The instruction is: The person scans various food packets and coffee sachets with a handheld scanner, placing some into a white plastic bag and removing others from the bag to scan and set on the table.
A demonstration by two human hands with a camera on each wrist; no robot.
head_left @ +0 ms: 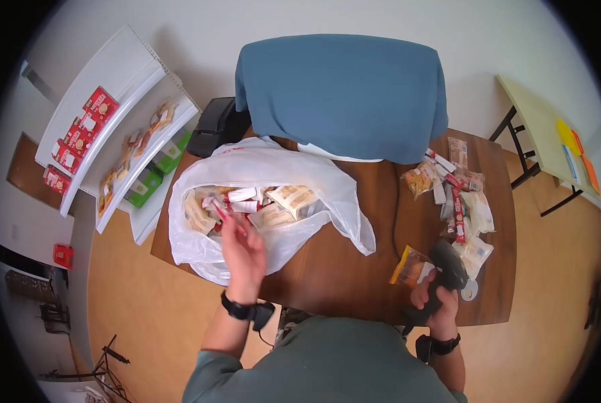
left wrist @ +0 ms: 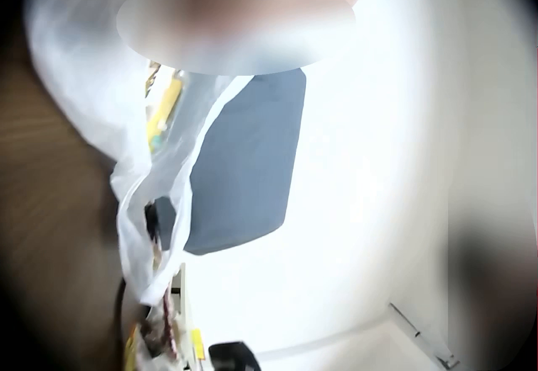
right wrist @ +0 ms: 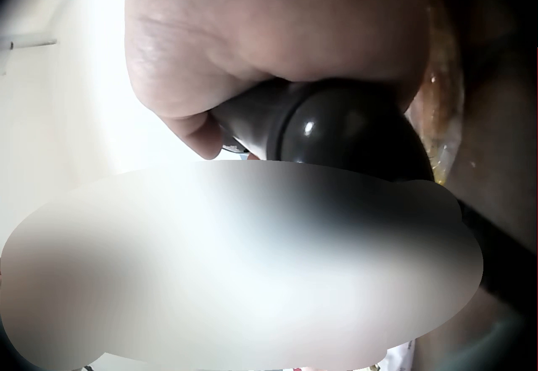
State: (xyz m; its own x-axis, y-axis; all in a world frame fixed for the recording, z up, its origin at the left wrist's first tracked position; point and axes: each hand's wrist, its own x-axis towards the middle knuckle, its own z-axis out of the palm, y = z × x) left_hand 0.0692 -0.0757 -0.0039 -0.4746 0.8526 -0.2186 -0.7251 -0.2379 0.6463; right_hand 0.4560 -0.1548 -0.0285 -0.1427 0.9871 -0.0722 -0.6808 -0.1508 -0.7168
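My left hand (head_left: 244,255) reaches over the mouth of a white plastic bag (head_left: 340,195). A slim red-and-white packet (head_left: 218,207) shows at its fingertips; I cannot tell whether the fingers pinch it. Inside the bag lie beige packets (head_left: 293,199) and red-and-white packages (head_left: 245,195). My right hand (head_left: 441,312) grips the handle of a black handheld barcode scanner (head_left: 448,265) at the table's near right. Close beside the scanner lies a yellow-edged clear packet (head_left: 408,267). Blurred patches cover much of both wrist views.
Several packaged foods (head_left: 458,201) are heaped on the right of the brown table (head_left: 354,269). A blue cloth (head_left: 340,94) drapes over something at the back, beside a black device (head_left: 213,127). Shelves with red boxes (head_left: 85,124) stand left; a folding table (head_left: 542,127) stands right.
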